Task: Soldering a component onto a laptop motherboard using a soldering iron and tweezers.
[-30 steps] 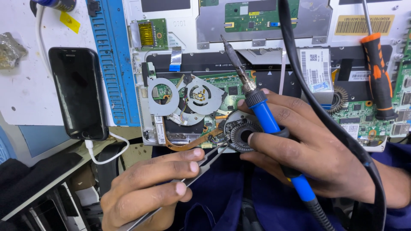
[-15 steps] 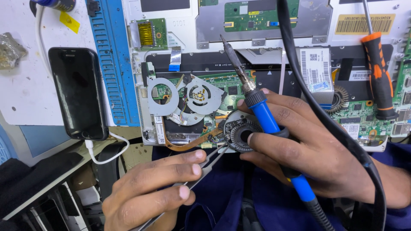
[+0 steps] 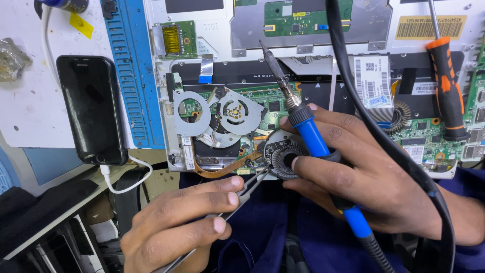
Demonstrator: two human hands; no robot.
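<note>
The small round black fan [image 3: 285, 159] sits at the near edge of the opened laptop [image 3: 313, 101], just beside the copper heat pipe [image 3: 222, 169] and right of the silver fan housing [image 3: 222, 119]. Tweezers [image 3: 242, 194] reach in w/ tips touching the fan's left rim, near a connector on the green board [image 3: 262, 103].

Step in hand, judged: work on the fan's wiring or mount at the board edge, w/ the iron parked, not yet applied. Next move likely calls for steady tweezer tips at the joint & bringing the iron's tip down from its raised angle w/o touching nearby plastic.

Left hand [image 3: 177, 227]: fingers curled, thumb & forefinger pinching the tweezers, wrist low, approx. over the lap. Right hand [image 3: 364, 187]: closed round the blue soldering iron [image 3: 313, 141], tip pointing up-left & away from the fan; forefinger rests on the fan's right side. Iron's black cable [image 3: 384, 141] loops over the wrist.

Further out: orange screwdriver [image 3: 447, 86] lies at right, black phone [image 3: 92, 108] on charge at left.
</note>
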